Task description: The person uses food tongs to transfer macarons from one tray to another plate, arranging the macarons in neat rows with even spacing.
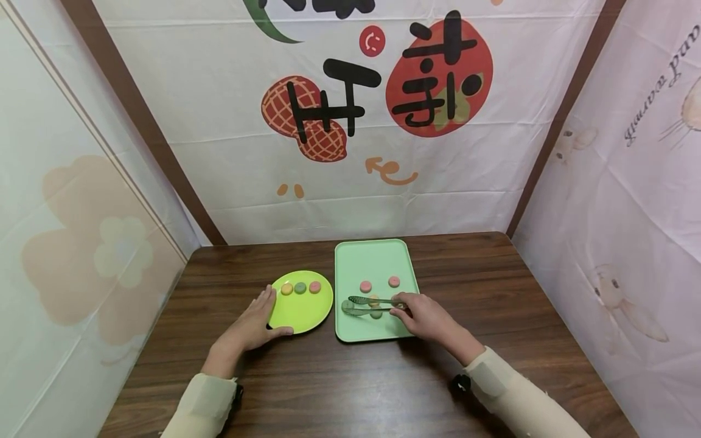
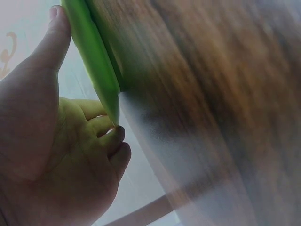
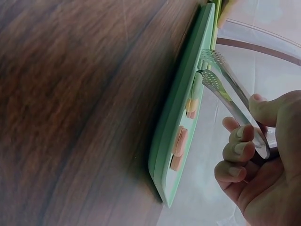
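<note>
My right hand [image 1: 429, 316] grips metal tongs [image 1: 368, 311], thumb on one arm and fingers on the other. Their perforated tips [image 3: 212, 80] stand apart over the left part of a pale green tray [image 1: 372, 258], one on either side of a green macaron [image 1: 348, 305]. Nearby on the tray are a yellow macaron [image 1: 374, 300], another green macaron [image 1: 376, 314] and pink macarons [image 1: 366, 286], one partly hidden by the right hand. My left hand [image 1: 249, 325] rests its spread fingers and thumb against the rim of a lime-green plate [image 1: 303, 316].
On the plate, a yellow macaron [image 1: 287, 289], a green macaron [image 1: 300, 288] and a pink macaron [image 1: 314, 288] lie in a row. The plate stands left of the tray on a dark wooden table [image 1: 350, 383]. Printed cloth walls [image 1: 230, 201] enclose the table's back and sides.
</note>
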### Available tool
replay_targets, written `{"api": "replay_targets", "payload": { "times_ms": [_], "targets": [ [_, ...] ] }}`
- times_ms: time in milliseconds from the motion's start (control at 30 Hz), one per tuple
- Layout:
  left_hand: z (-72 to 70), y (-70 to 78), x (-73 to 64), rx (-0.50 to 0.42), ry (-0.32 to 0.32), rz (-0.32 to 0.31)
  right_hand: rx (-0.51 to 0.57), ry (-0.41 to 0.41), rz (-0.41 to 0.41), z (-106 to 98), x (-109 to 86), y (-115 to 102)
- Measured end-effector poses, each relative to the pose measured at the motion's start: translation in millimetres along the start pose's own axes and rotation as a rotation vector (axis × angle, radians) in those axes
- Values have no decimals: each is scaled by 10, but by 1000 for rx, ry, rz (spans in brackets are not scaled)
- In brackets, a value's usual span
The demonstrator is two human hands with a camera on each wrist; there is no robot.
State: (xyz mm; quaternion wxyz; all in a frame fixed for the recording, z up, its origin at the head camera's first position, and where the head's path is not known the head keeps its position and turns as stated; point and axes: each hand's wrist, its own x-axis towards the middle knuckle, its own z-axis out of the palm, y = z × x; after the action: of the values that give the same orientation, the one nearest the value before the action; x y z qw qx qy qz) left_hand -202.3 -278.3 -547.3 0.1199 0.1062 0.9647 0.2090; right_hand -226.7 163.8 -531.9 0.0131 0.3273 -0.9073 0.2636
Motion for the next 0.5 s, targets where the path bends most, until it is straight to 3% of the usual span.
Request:
{"api": "replay_targets", "payload": {
  "times_ms": [500],
  "targets": [
    [6,-2,5,0,-2,-7,-2,12,-15,37,9,57]
  ]
}}
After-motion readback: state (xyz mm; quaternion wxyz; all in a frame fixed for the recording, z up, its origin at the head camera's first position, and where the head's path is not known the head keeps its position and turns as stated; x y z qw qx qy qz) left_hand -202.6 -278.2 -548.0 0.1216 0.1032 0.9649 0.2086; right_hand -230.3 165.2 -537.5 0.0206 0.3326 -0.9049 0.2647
